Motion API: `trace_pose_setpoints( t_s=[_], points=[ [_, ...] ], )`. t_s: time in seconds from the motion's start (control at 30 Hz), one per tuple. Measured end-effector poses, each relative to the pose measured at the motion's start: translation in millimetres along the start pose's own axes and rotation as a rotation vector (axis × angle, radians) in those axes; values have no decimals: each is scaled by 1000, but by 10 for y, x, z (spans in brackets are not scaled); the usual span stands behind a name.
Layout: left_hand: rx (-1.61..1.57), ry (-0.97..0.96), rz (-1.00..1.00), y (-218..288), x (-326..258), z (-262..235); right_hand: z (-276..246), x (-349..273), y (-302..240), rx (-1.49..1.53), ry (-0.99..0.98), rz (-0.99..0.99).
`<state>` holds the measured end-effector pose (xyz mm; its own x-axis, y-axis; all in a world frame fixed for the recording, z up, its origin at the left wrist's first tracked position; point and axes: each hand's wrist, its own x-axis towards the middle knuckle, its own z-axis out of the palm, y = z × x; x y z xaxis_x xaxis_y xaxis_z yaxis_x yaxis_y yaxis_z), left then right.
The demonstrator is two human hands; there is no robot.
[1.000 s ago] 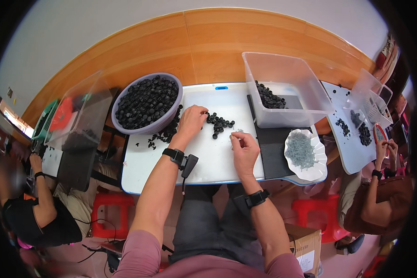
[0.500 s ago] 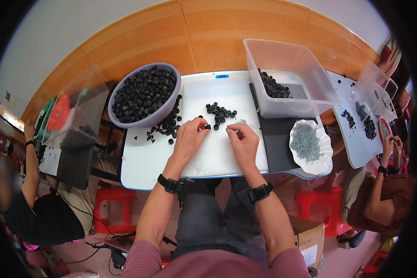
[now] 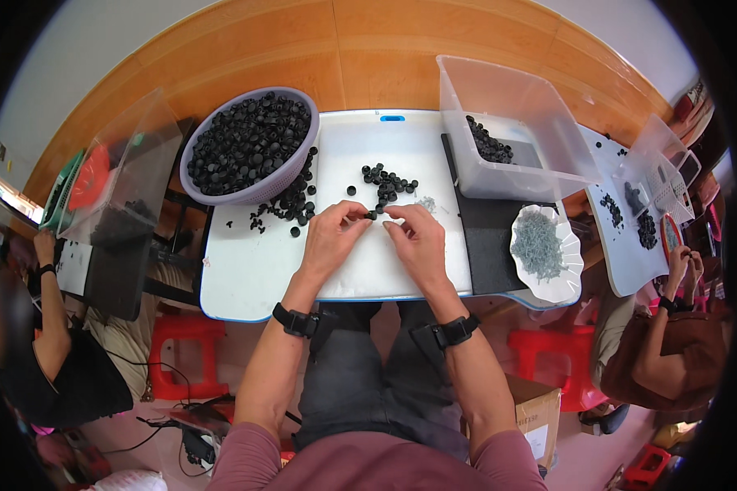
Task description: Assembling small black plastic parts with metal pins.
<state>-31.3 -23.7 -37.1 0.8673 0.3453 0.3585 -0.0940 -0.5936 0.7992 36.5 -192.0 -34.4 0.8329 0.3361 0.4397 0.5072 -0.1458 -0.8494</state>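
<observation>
Pinched between the thumb and fingers of my left hand [image 3: 333, 239] is a small round black cap [image 3: 372, 215]. My right hand [image 3: 418, 241] is closed in a pinch right beside that cap; whatever its fingertips hold is too small to name. Just beyond the hands lies a loose cluster of black caps [image 3: 391, 185] on the white tabletop [image 3: 348, 151], with one cap [image 3: 351, 190] apart to the left. A few thin grey-green pieces [image 3: 427, 203] are scattered right of the cluster.
At the back left a lavender basket [image 3: 282, 190] is heaped with black caps, some spilled beside it. A clear bin [image 3: 516, 184] holds more at the back right. Below it, a white scalloped dish [image 3: 573, 266] carries thin grey-green pieces. Other people work at both sides.
My right hand has moved left, so its fingertips now meet the cap in my left hand. The whole view has shifted slightly.
</observation>
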Motion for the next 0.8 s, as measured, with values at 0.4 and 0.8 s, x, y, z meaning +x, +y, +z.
trace_pose_setpoints(
  t_s=[0.4, 0.8],
  points=[
    [-76, -65, 65, -33, -87, -9, 13, 1, 52, -204, -196, -123],
    [-74, -83, 23, 32, -90, -23, 15, 10, 73, -269, -208, -127]
  ],
)
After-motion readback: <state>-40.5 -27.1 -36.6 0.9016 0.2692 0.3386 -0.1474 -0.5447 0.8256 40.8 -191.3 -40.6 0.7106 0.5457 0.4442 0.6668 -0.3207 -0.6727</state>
